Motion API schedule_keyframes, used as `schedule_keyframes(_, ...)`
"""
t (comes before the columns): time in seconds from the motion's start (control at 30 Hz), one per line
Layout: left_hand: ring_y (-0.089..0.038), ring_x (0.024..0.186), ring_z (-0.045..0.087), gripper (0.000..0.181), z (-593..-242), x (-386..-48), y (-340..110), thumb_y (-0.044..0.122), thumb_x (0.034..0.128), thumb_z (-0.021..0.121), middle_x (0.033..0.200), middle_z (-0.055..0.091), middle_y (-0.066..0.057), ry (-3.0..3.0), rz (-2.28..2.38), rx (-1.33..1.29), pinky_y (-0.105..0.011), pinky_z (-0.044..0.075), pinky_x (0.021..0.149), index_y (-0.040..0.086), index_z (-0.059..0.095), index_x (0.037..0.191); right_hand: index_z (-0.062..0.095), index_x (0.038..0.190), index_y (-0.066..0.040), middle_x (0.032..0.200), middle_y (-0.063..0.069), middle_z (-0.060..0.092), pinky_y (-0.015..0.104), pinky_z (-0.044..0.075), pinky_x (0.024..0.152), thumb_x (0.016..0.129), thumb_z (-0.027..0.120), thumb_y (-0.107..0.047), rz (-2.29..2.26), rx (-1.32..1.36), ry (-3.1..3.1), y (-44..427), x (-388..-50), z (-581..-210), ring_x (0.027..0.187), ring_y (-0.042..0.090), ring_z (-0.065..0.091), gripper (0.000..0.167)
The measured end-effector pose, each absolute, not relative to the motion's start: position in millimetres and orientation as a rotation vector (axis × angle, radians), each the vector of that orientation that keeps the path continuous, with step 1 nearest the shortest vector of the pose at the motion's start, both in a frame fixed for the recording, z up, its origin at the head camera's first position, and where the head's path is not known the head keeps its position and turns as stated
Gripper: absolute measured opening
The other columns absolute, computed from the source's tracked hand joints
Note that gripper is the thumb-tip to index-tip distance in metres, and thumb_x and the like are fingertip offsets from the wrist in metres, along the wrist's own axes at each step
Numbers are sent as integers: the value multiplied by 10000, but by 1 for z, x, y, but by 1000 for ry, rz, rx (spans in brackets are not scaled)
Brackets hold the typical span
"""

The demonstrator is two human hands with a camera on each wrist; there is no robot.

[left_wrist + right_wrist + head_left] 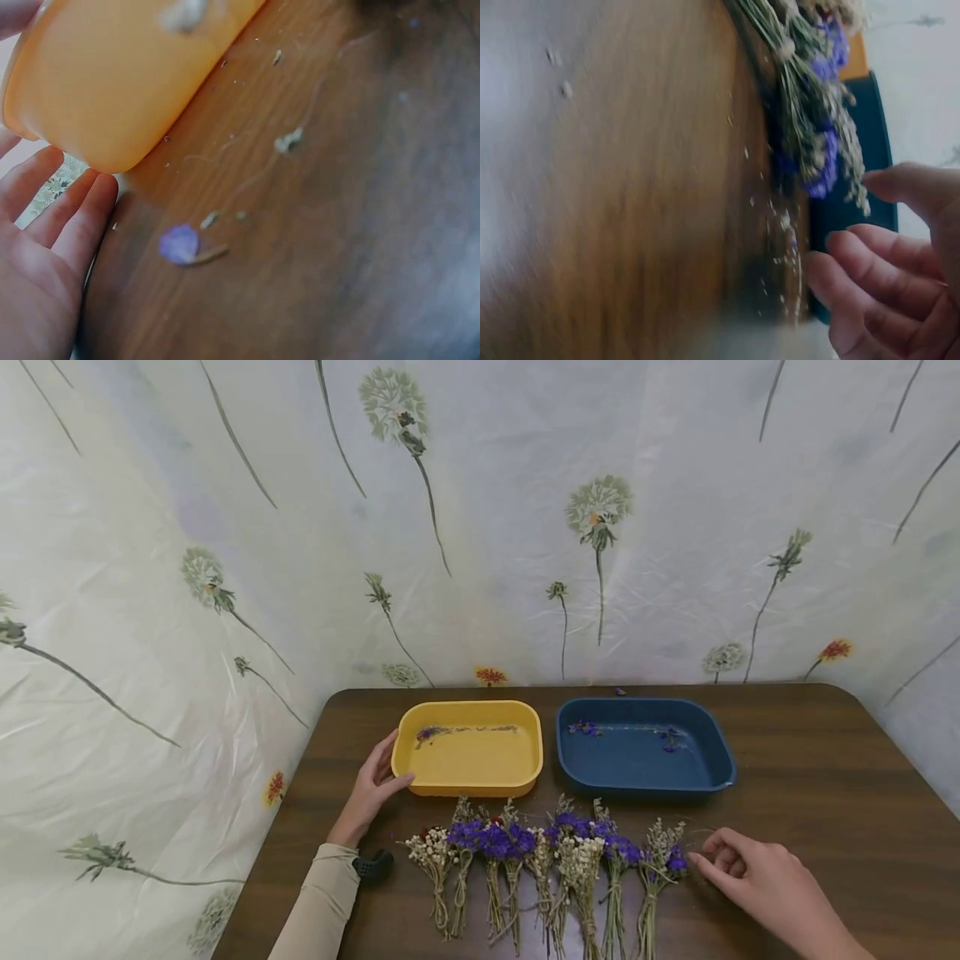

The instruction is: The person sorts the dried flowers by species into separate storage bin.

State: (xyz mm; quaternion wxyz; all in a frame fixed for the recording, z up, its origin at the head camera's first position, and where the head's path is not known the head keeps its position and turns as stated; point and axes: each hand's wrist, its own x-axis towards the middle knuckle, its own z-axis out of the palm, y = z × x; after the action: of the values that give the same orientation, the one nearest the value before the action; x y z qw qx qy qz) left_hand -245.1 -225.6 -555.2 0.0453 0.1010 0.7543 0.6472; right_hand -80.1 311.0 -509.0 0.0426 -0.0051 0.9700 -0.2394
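My left hand [372, 785] is at the left end of the yellow tray [467, 791], thumb over the near rim and fingers along the outer side. In the left wrist view those fingers [78, 196] lie relaxed against the tray's wall [112, 82]. My right hand [765, 875] hovers beside the rightmost dried flower bundle [657, 868], its fingers loosely bent with a gap to the thumb. The right wrist view has the same hand [900, 262] near the purple flowers [823, 169], holding nothing visible. Several tied bundles lie in a row before the trays.
A blue tray [645, 791] stands right of the yellow one; both hold small flower bits. Loose petals and crumbs, among them a purple petal [180, 244], lie on the brown table [810, 760]. A flower-patterned cloth [480, 527] hangs behind.
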Motion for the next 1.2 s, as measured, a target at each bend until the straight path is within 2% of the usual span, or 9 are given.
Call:
schedule_keyframes(0.2,-341,1482,448,765,-555,-242,-223,88,965,708,1652,401,-84,2303,1998,295,-357,468,1138,232,341,1621,708,888,-224,710,-127,650,235,438,608,942,696,-544,-801,0,2849,297,-77,-516,627,-26,569,324)
schedule_keyframes(0.37,-361,1489,434,771,-557,-242,-222,68,975,685,1664,379,-107,2305,1999,314,-374,463,1148,245,319,1629,712,829,-244,714,-115,667,261,467,626,911,692,-614,-792,50,2795,285,-76,-519,645,4,591,380)
schedule_keyframes(0.47,-347,1491,434,764,-557,-241,-221,76,978,685,1669,373,-85,2300,2003,306,-304,473,1125,272,327,1624,686,800,-225,697,-97,646,296,452,636,877,696,-667,-750,99,2798,278,-76,-520,640,64,575,449)
schedule_keyframes(0.67,-348,1487,437,769,-559,-240,-220,74,980,684,1675,361,-86,2303,2016,318,-160,475,1036,263,317,1629,580,733,-187,608,-48,514,303,331,587,871,665,-714,-696,159,2804,265,-73,-518,572,147,471,551)
schedule_keyframes(0.83,-353,1494,425,780,-560,-240,-221,63,982,676,1681,345,-100,2309,2018,344,-147,470,1029,253,297,1637,670,738,-209,643,-79,601,334,435,603,887,672,-679,-677,139,2782,257,-75,-519,603,115,539,493)
schedule_keyframes(0.93,-346,1503,417,787,-559,-240,-221,72,984,676,1686,338,-91,2312,2005,338,-284,475,1112,258,285,1641,706,761,-220,676,-92,641,367,485,615,868,675,-702,-651,149,2787,255,-76,-519,628,100,573,495)
schedule_keyframes(1.07,-352,1502,420,787,-558,-240,-220,82,985,676,1686,340,-103,2314,1993,336,-481,415,1176,248,277,1644,698,764,-217,681,-87,637,366,468,588,834,669,-754,-625,166,2797,254,-76,-521,623,105,568,543)
schedule_keyframes(1.2,-368,1491,432,783,-559,-241,-222,80,986,674,1682,342,-117,2312,1993,339,-492,413,1176,239,280,1644,711,749,-223,661,-89,637,361,461,572,816,681,-761,-629,173,2797,252,-76,-522,607,107,567,543)
